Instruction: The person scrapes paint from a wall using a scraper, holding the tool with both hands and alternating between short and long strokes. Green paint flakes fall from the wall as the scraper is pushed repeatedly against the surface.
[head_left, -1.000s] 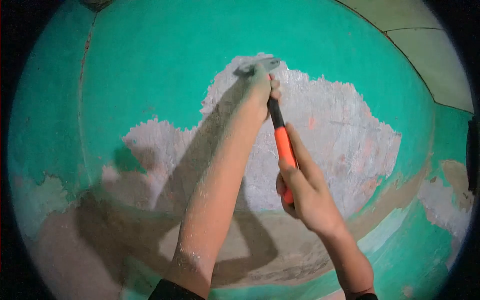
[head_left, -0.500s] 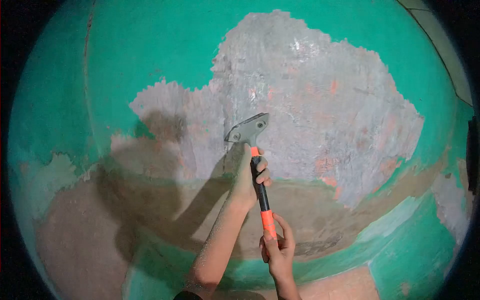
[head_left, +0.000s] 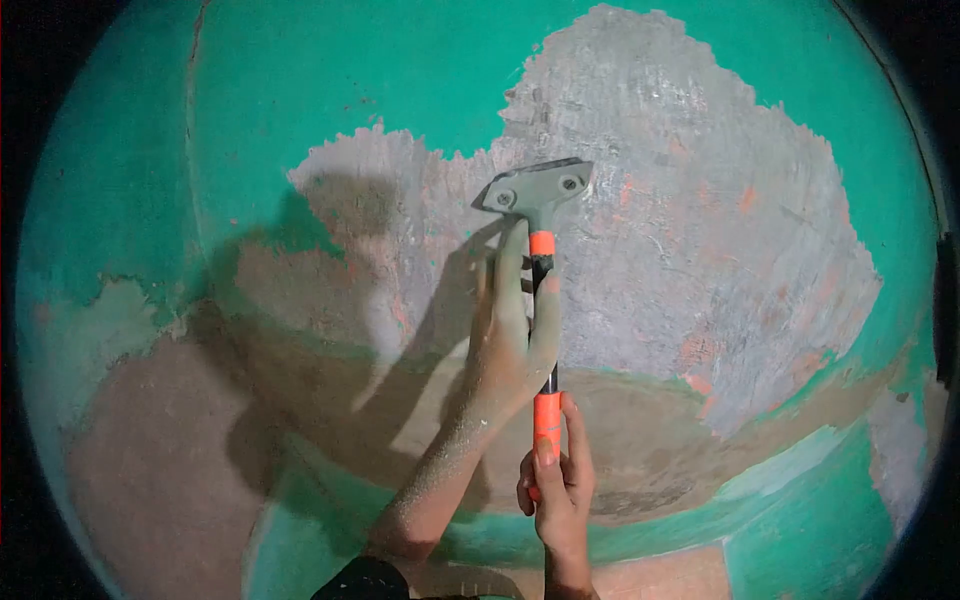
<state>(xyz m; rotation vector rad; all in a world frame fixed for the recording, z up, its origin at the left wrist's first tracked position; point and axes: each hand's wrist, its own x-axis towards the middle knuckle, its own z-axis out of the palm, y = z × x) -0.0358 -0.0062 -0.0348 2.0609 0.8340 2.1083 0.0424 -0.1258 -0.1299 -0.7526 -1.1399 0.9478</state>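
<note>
A wall scraper (head_left: pixel 536 195) with a wide grey head, two screws and an orange-and-black handle is held upright against the bare grey patch (head_left: pixel 700 220) of a green painted wall. My right hand (head_left: pixel 563 485) is closed round the orange lower end of the handle, with the thumb lying along its front. Higher up, my left hand (head_left: pixel 512 335) lies against the black shaft just below the head. Its fingers are straighter and looser, some reaching up and one crossing in front of the shaft. Pale dust covers the left hand and forearm. The blade's edge is partly hidden.
Green paint (head_left: pixel 330 70) with jagged edges surrounds the bare patch. Below runs a brown curved band (head_left: pixel 640 420), with more green and a pinkish area under it. A crack (head_left: pixel 193 130) runs down the left side. Shadows fall on the wall at left.
The scraper has moved up and its handle is now closer to vertical. My left hand has risen with it, and its fingers have loosened and straightened. The right hand still grips the lower end.
</note>
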